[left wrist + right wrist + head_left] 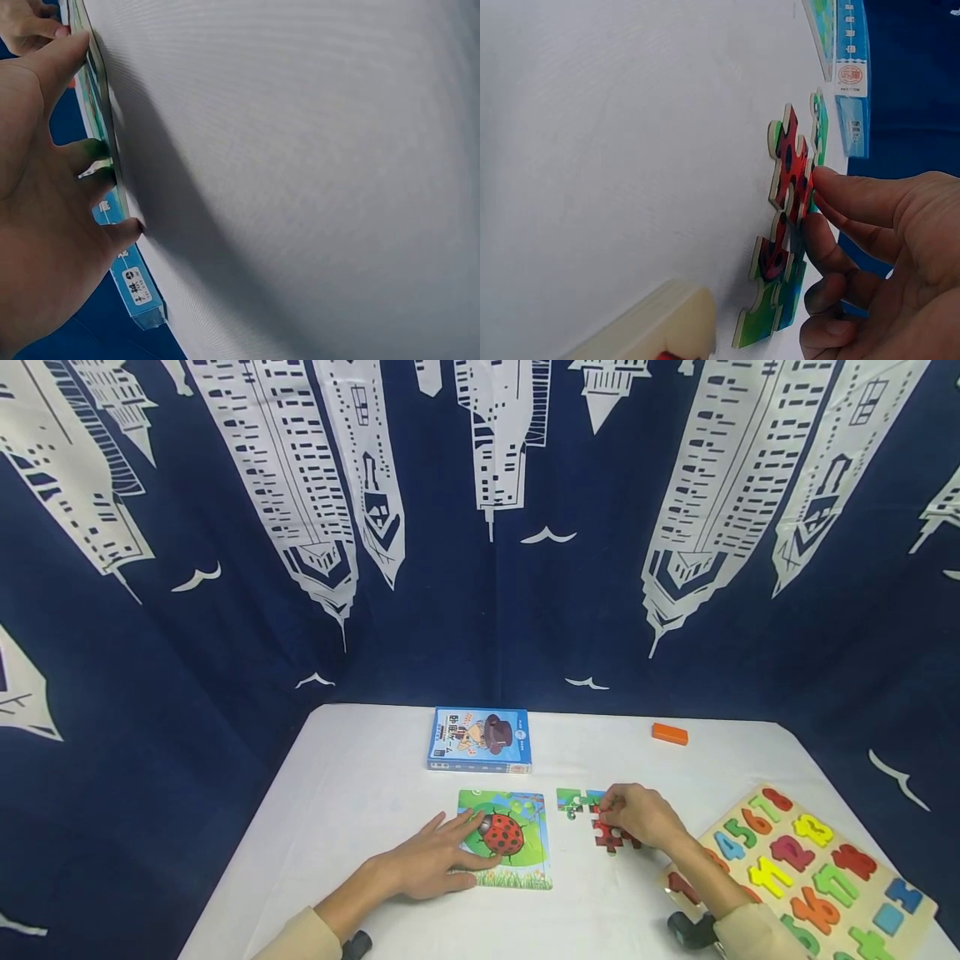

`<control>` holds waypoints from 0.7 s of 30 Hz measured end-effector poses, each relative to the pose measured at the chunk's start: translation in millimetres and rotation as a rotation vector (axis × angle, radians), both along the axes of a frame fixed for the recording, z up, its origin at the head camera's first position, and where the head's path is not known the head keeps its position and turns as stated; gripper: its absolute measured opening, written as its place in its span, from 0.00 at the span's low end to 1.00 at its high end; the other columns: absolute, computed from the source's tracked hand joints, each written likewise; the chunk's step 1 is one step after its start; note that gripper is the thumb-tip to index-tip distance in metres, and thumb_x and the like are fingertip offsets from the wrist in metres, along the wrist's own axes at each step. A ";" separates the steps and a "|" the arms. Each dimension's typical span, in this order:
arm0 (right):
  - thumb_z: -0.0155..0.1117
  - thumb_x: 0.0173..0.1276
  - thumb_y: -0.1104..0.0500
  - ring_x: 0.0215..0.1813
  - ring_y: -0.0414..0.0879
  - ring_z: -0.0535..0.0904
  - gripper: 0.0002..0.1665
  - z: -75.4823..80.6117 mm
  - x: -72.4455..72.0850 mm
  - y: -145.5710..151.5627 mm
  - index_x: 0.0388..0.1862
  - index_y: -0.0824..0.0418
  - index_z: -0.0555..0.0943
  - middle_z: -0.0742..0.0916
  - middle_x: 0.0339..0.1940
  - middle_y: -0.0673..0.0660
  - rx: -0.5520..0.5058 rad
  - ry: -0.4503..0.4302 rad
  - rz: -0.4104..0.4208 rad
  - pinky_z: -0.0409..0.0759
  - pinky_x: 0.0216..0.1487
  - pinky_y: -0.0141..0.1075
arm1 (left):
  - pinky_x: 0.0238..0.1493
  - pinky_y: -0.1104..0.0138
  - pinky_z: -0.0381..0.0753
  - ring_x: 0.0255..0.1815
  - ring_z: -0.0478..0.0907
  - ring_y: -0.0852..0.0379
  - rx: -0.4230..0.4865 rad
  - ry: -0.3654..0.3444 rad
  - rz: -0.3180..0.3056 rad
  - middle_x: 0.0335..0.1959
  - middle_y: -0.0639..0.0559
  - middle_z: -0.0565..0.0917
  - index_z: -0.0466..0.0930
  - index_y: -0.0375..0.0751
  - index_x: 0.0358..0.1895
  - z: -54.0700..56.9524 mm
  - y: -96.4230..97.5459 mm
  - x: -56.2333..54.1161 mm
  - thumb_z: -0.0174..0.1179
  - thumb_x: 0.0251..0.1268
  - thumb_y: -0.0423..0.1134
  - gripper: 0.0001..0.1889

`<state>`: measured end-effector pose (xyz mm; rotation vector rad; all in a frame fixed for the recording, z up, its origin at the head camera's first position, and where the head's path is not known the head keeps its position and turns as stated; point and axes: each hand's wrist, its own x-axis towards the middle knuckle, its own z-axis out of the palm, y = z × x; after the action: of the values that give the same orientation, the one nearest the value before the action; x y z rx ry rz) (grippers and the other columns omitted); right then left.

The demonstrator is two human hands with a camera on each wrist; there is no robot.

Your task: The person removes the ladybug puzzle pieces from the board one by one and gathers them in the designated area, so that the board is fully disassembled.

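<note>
My left hand rests with fingers spread on a square ladybug picture board. Its fingers lie across the board's left part; the left wrist view shows the hand at the board's edge. To the right, several wooden jigsaw pieces with red, black-spotted and green patterns lie joined or close together. Above them my right hand pinches a red puzzle piece between thumb and fingers. The right wrist view shows its fingertips against the cluster; part of that piece is hidden behind them.
A blue game box lies behind the picture board. An orange block sits at the back right. On the right, a wooden number board with colourful numerals lies partly under the right forearm. A dark patterned cloth hangs behind the white table.
</note>
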<state>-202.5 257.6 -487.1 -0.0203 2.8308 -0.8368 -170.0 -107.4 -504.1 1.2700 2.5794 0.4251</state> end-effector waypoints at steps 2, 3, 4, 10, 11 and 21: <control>0.69 0.57 0.57 0.19 0.44 0.71 0.06 1.8 0.0 -1.6 0.32 0.53 0.80 0.79 0.20 0.50 -0.009 0.004 0.000 0.68 0.18 0.37 | 0.65 0.41 0.44 0.73 0.42 0.44 0.002 0.008 0.001 0.73 0.46 0.48 0.62 0.76 0.63 0.1 0.4 -0.3 0.49 0.67 0.56 0.22; 0.68 0.57 0.57 0.19 0.44 0.71 0.06 2.5 0.0 -2.9 0.32 0.53 0.80 0.78 0.20 0.50 -0.014 0.007 0.000 0.68 0.18 0.37 | 0.65 0.41 0.45 0.73 0.43 0.44 0.003 0.014 0.002 0.73 0.46 0.49 0.62 0.77 0.63 0.3 0.6 -0.5 0.49 0.67 0.56 0.21; 0.68 0.57 0.57 0.19 0.44 0.71 0.05 3.3 -0.2 -4.5 0.31 0.53 0.80 0.78 0.20 0.50 -0.018 0.010 -0.002 0.68 0.17 0.37 | 0.65 0.41 0.45 0.72 0.43 0.44 0.004 0.019 0.004 0.73 0.45 0.49 0.62 0.77 0.63 0.4 0.8 -0.9 0.48 0.67 0.55 0.21; 0.68 0.56 0.57 0.18 0.45 0.74 0.05 6.2 -0.1 -21.3 0.31 0.54 0.80 0.80 0.19 0.51 -0.072 0.021 -0.008 0.69 0.18 0.36 | 0.65 0.41 0.47 0.72 0.46 0.46 0.031 0.026 0.033 0.72 0.47 0.53 0.66 0.78 0.60 0.7 4.0 -2.9 0.47 0.69 0.53 0.19; 0.68 0.57 0.58 0.17 0.45 0.75 0.05 6.0 0.0 -24.8 0.32 0.54 0.80 0.80 0.20 0.52 -0.082 0.017 -0.008 0.69 0.18 0.36 | 0.65 0.41 0.47 0.72 0.47 0.46 0.036 0.034 0.038 0.72 0.47 0.54 0.66 0.78 0.60 0.8 4.8 -3.3 0.47 0.69 0.53 0.18; 0.67 0.58 0.58 0.27 0.43 0.73 0.03 0.7 2.1 -71.5 0.32 0.54 0.81 0.80 0.23 0.48 -0.269 0.025 0.169 0.72 0.29 0.36 | 0.61 0.46 0.59 0.68 0.58 0.50 0.040 0.188 0.137 0.68 0.52 0.64 0.66 0.64 0.65 -0.9 7.9 -13.5 0.55 0.60 0.59 0.28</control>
<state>-200.4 186.1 -486.4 -0.3048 2.6689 -1.1750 -183.5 -99.4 -504.9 1.2032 2.8408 0.4010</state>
